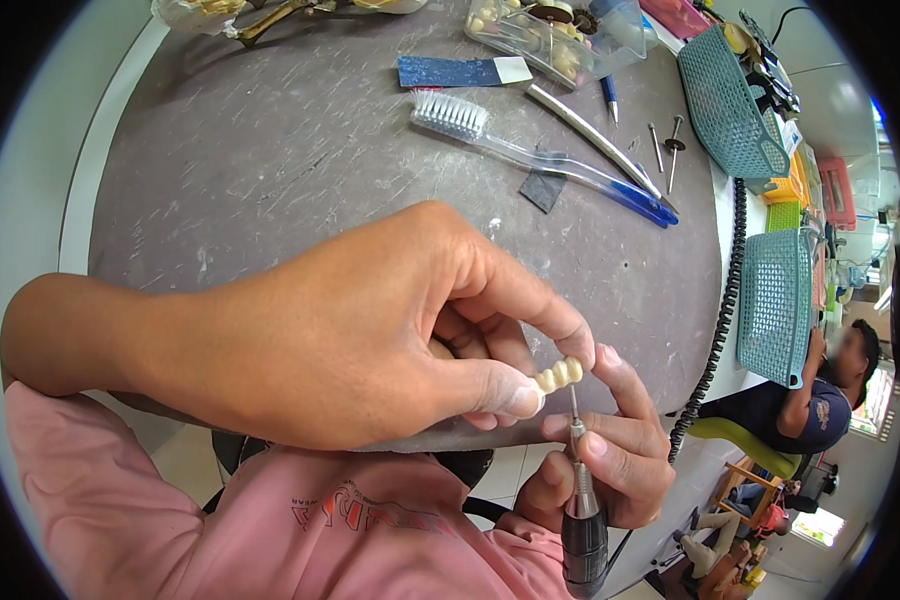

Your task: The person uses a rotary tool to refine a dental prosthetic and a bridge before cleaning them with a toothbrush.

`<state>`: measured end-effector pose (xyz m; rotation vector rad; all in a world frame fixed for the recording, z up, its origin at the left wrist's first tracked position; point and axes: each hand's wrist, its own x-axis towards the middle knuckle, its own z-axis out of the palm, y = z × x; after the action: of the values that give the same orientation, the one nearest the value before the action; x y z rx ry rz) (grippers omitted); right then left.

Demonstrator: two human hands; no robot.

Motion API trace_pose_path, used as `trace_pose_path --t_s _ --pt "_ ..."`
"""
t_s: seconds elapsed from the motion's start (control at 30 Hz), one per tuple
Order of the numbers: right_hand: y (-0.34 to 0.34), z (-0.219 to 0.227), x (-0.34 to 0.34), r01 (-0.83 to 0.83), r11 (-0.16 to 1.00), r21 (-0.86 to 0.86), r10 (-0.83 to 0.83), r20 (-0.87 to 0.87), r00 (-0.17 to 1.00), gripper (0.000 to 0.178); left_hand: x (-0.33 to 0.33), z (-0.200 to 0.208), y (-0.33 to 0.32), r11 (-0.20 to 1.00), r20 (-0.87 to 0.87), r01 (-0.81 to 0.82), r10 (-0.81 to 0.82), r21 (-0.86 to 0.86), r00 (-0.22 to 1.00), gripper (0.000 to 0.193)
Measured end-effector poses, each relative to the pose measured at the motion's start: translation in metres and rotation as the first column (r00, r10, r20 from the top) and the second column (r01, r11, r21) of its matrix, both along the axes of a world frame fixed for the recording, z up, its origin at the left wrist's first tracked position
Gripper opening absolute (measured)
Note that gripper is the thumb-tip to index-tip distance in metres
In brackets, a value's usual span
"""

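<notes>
My left hand [360, 340] reaches in from the left, closed in a pinch. Between its thumb and index finger sits a short row of cream-coloured joined teeth, a dental bridge [560, 375]. My right hand [638, 475], lower right, wraps its fingers round a rotary handpiece [584, 540] with a black body and metal nose. Its thin bur points up and its tip meets or nearly meets the underside of the bridge; I cannot tell which. A right fingertip lies close beside the left index fingertip. Both hands are over the near edge of the grey worktop [270, 180].
Beyond my hands lie a toothbrush [530, 152], a metal knife-like tool [600, 138], a blue strip [448, 72], a dark square [543, 190] and mounted burs [674, 150]. A clear box [560, 45] holds small parts. Right: teal baskets [775, 300], a coiled cord [732, 290], a seated person [815, 415].
</notes>
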<state>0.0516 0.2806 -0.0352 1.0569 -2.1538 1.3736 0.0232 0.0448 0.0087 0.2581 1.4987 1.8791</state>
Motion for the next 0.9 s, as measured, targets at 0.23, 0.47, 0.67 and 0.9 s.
trace_pose_path --t_s 0.23,0.47,0.67,0.9 --pt "0.0012 0.0023 -0.0014 -0.018 0.997 0.073 0.019 0.0 1.0 0.033 -0.0006 0.0001 -0.0009 1.0 -0.002 0.018 -0.018 -0.022 1.0 0.036" --pt "0.0012 -0.0001 -0.0024 -0.013 0.999 0.046 0.014 -0.015 1.0 0.033 0.0008 -0.0045 -0.0008 1.0 -0.038 0.015 -0.016 -0.013 0.999 0.036" --pt "0.0023 0.0013 -0.0003 -0.011 1.0 0.023 0.011 0.003 1.0 0.034 -0.0013 -0.0012 -0.0002 0.999 -0.071 0.025 -0.027 -0.023 0.997 0.036" --pt "0.0027 -0.0015 -0.0025 -0.038 0.999 0.029 0.039 -0.029 0.999 0.03 0.0009 -0.0026 0.0002 1.0 -0.033 -0.001 0.0 -0.01 0.999 0.036"
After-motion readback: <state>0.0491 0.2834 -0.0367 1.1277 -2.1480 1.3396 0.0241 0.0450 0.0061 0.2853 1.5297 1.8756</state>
